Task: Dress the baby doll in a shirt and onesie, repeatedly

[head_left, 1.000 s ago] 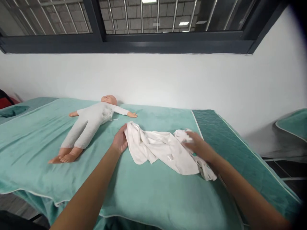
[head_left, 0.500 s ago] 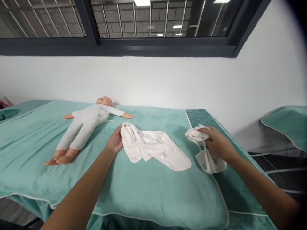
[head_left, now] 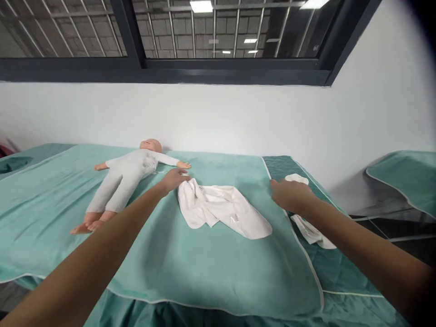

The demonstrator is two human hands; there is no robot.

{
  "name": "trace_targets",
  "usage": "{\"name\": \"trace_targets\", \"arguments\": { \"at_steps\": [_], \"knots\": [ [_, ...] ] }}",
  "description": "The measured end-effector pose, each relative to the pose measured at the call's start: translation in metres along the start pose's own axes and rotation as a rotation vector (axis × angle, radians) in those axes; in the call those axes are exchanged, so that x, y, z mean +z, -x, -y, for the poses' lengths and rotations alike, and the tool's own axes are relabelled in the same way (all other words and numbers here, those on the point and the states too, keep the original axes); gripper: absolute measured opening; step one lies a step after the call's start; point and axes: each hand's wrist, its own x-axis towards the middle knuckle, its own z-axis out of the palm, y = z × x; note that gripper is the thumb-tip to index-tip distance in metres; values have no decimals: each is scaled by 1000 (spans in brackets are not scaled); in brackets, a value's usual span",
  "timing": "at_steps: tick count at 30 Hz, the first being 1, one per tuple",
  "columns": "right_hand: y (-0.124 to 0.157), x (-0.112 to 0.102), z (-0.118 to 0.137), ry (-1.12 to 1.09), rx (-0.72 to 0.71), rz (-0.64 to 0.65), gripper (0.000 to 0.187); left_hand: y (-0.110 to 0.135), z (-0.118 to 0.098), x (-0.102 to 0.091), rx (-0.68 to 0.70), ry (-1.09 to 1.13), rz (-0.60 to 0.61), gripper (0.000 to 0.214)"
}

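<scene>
A white baby garment (head_left: 226, 206), partly folded and wrinkled, lies flat on the light green sheet (head_left: 225, 272). My left hand (head_left: 175, 178) is at its upper left corner, fingers stretched out and a little apart, touching or just over the cloth. My right hand (head_left: 292, 196) hovers by the sheet's right edge, its back toward me and its fingers curled; whatever they hold, if anything, is hidden. Behind and below that hand lies a crumpled white cloth (head_left: 311, 232) on the darker green cover. Its middle is hidden by the hand and forearm.
A baby doll (head_left: 127, 175) in a white suit lies on its back to the left, one arm reaching toward my left hand. A white wall (head_left: 218, 118) and a dark window frame (head_left: 231, 71) rise behind the bed. Another green-covered surface (head_left: 408, 175) stands at the right.
The crumpled cloth has moved right onto the darker cover, and my right hand has come away leftward. My left hand has shifted up and right along the garment's corner.
</scene>
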Motion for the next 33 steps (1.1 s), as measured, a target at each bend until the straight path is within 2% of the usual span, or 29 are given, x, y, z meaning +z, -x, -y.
{"name": "trace_targets", "arguments": {
  "at_steps": [2, 5, 7, 8, 10, 13, 15, 19, 23, 26, 30, 33],
  "knots": [
    [-13, -21, 49, 24, -33, 163, 25, 12, -20, 10, 135, -168, 33, 30],
    [-30, -38, 108, -348, -304, 161, 49, 51, -54, 28, 349, -486, 167, 35],
    [-38, -43, 132, -606, -456, 119, 50, 84, -76, 38, 450, -539, 272, 35],
    [-41, -45, 140, -688, -502, 111, 44, 99, -86, 40, 489, -575, 293, 36],
    [-43, -51, 147, -754, -537, 106, 29, 123, -101, 42, 596, -683, 252, 34],
    [-40, -68, 141, -672, -522, 30, 25, 141, -114, 37, 780, -889, 103, 30],
    [-37, -83, 130, -495, -495, -70, 22, 143, -115, 31, 861, -1045, -15, 27],
    [-26, -108, 96, -86, -373, -191, 27, 141, -111, 22, 892, -1341, -229, 27],
    [-10, -119, 65, 58, -264, -237, 31, 138, -104, 19, 883, -1402, -308, 26],
    [6, -120, 52, -59, -213, -249, 32, 137, -99, 19, 847, -1218, -285, 20],
    [26, -120, 43, -479, -115, -251, 29, 140, -98, 20, 729, -883, -218, 24],
    [27, -116, 31, -628, -19, -264, 27, 136, -100, 17, 590, -914, -205, 30]
  ]
}}
